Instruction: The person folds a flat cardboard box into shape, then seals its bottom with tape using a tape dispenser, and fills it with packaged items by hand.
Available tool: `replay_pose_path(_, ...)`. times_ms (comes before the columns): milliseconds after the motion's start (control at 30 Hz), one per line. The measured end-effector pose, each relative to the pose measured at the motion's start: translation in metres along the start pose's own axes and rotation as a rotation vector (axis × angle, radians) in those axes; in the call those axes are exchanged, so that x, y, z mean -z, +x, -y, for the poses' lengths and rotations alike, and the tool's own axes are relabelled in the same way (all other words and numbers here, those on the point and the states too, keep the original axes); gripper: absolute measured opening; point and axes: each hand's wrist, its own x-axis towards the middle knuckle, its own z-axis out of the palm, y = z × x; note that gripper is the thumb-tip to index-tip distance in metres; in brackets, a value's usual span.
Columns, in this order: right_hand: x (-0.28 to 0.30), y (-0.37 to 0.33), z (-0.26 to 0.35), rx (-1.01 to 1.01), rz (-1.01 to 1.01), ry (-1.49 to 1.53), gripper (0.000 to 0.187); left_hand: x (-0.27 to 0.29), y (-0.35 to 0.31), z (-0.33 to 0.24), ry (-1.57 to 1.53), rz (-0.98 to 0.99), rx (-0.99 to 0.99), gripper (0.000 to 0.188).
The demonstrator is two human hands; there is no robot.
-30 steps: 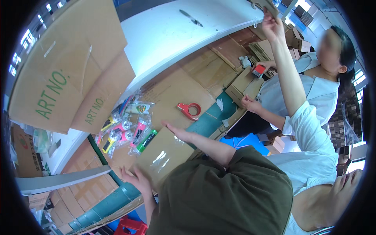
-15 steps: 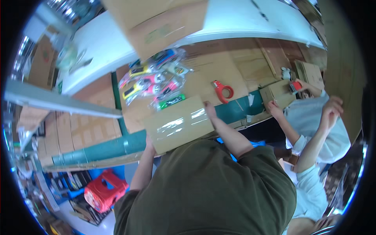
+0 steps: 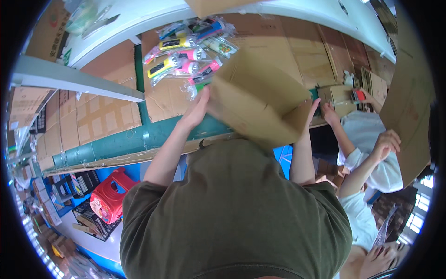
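An open cardboard box (image 3: pixel 246 104) is tilted in front of my chest, its hollow inside facing up. My left hand (image 3: pixel 199 108) presses against its left side, and my right hand (image 3: pixel 311 113) holds the right side, with part of its fingers hidden behind the cardboard. Just beyond my left hand lies a pile of bright toy-like items in clear plastic bags, among them a yellow one (image 3: pixel 162 67) and a pink one (image 3: pixel 210 67). A green item (image 3: pixel 200 86) at the pile's near edge is partly covered by my left hand and the box.
Cardboard sheets (image 3: pixel 109 88) cover the bench, with a green strip (image 3: pixel 121 138) along its front. A white shelf (image 3: pixel 139 23) runs above. To the right, a co-worker's hands handle another box (image 3: pixel 337 98) and a red tape dispenser (image 3: pixel 358 96). A red stool (image 3: pixel 111 195) stands lower left.
The box, earlier lying with its taped face up, is now turned over with its open side showing. Both my hands have moved to its sides. The red tape ring is now hidden.
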Motion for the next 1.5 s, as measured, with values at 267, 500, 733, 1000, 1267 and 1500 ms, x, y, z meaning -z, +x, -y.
replay_pose_path(267,0.054,-0.032,-0.012,-0.168,0.023,-1.009,0.062,-0.045,0.109,0.060,0.298,-0.062,-0.280,0.052)
replay_pose_path(500,-0.010,-0.056,-0.051,-0.083,0.163,-1.170,0.076,0.048,0.076,0.107,1.407,-0.288,-0.267,0.066)
replay_pose_path(733,-0.035,-0.046,-0.086,-0.321,0.142,-0.982,0.083,0.103,0.022,0.107,1.072,-0.239,0.057,0.055)
replay_pose_path(1000,-0.033,-0.056,-0.140,0.408,0.081,-1.366,0.073,0.157,-0.079,0.023,0.459,-0.606,-0.476,0.049)
replay_pose_path(1267,-0.200,-0.092,-0.053,0.624,1.156,-1.654,0.089,0.118,-0.103,-0.093,0.131,0.253,-0.733,0.057)
replay_pose_path(1500,-0.159,-0.074,-0.074,-0.362,0.891,-1.666,0.069,0.039,-0.060,-0.027,0.126,-0.068,-0.388,0.071)
